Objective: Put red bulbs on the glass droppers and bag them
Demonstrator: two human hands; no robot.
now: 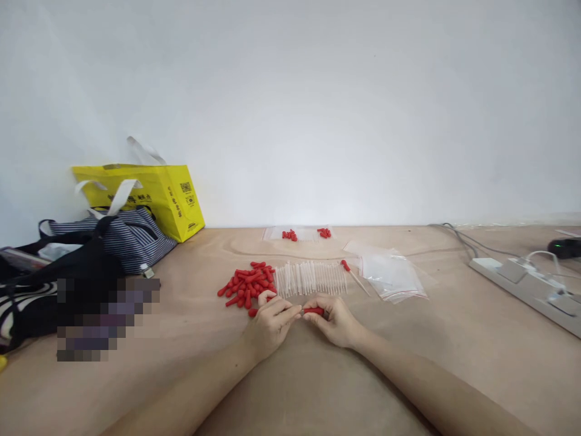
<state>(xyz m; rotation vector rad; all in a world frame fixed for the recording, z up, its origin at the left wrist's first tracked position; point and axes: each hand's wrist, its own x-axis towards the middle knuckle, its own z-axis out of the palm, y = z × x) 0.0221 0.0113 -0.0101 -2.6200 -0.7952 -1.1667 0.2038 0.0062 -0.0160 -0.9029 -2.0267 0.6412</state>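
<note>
Our right hand pinches a red bulb over the table, just beside our left hand — whose grip we cannot tell. The bulb looks light, soft and rubbery — we should hold its middle gently.

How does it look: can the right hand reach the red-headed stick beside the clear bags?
Probably yes: the red-headed stick lies beyond the right hand, with tabletop showing between them. That hand holds a red piece, so it may need to let go first.
</note>
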